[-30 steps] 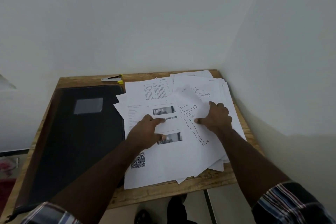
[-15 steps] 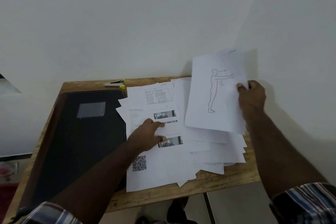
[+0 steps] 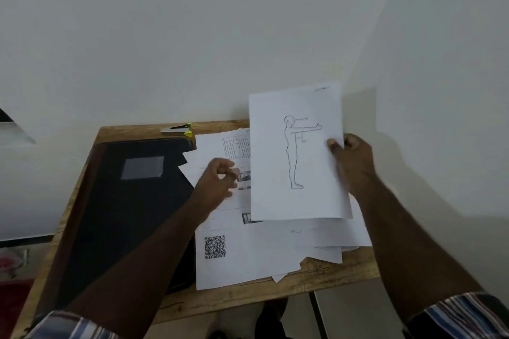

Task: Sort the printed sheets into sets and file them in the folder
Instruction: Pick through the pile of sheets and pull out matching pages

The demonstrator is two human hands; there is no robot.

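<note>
- Holding one sheet [image 3: 297, 162] upright, your right hand [image 3: 355, 165] pinches its edge.
- Your left hand [image 3: 217, 181] hovers, loosely curled, empty, blurred.
- One folder [image 3: 124, 215], one stapler [image 3: 179, 129], one paper pile [image 3: 248, 253] on the worktop [image 3: 275, 294].

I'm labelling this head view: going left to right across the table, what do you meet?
Black folder → left hand, raised over the loose printed sheets → sheet with the body outline → right hand holding that sheet's edge.

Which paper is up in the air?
The sheet with the standing figure, pinched by the right hand; the other sheets lie on the table.
</note>
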